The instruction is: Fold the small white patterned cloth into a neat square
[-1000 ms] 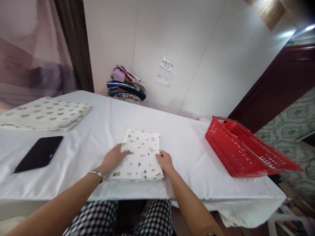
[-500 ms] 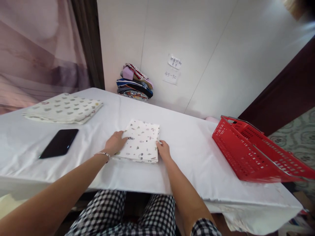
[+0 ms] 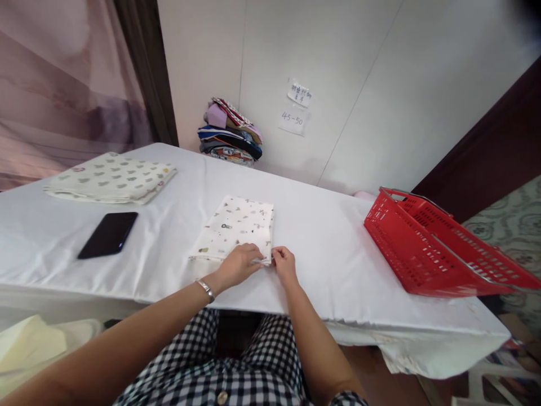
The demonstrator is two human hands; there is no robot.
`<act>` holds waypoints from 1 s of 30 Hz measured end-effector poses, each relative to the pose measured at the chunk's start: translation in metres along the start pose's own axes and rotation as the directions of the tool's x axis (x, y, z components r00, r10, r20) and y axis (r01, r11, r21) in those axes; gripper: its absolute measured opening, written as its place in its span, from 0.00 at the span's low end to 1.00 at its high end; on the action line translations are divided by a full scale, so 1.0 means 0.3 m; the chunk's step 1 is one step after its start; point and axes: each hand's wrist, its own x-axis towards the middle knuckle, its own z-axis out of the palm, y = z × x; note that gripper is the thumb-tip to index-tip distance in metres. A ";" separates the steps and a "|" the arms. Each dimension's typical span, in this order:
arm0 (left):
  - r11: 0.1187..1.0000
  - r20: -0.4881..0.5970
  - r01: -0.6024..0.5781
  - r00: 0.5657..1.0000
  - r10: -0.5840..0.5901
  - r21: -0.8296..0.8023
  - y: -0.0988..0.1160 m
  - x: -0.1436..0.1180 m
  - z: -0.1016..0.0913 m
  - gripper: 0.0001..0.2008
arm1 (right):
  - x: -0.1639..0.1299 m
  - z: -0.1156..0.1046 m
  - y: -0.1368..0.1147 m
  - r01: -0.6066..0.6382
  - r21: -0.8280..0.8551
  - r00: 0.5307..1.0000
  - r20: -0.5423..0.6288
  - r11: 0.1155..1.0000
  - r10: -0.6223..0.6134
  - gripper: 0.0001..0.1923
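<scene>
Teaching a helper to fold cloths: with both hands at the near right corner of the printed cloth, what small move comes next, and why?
Probably pinch that corner and square its layers: both the left hand and right hand sit on the folded printed cloth's near right corner.

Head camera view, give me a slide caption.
Both hands, left and right, pinch the near corner of a folded white printed cloth.

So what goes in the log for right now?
left hand: on folded cloth corner | right hand: pinching same corner | red basket: right
</scene>
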 end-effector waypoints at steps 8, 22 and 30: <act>0.993 0.012 0.118 0.993 -0.118 0.010 0.027 0.030 0.025 0.08 | -0.073 -0.014 0.013 0.029 0.007 0.999 0.034 1.000 -0.029 0.13; 0.992 0.023 0.128 0.992 -0.127 -0.009 0.044 0.042 0.022 0.10 | -0.074 -0.016 0.028 0.046 0.045 0.997 0.064 0.998 -0.048 0.12; 0.990 0.020 0.050 0.998 -0.053 0.133 0.060 0.012 0.048 0.04 | -0.072 -0.013 0.023 0.031 0.097 0.998 0.058 0.995 -0.036 0.11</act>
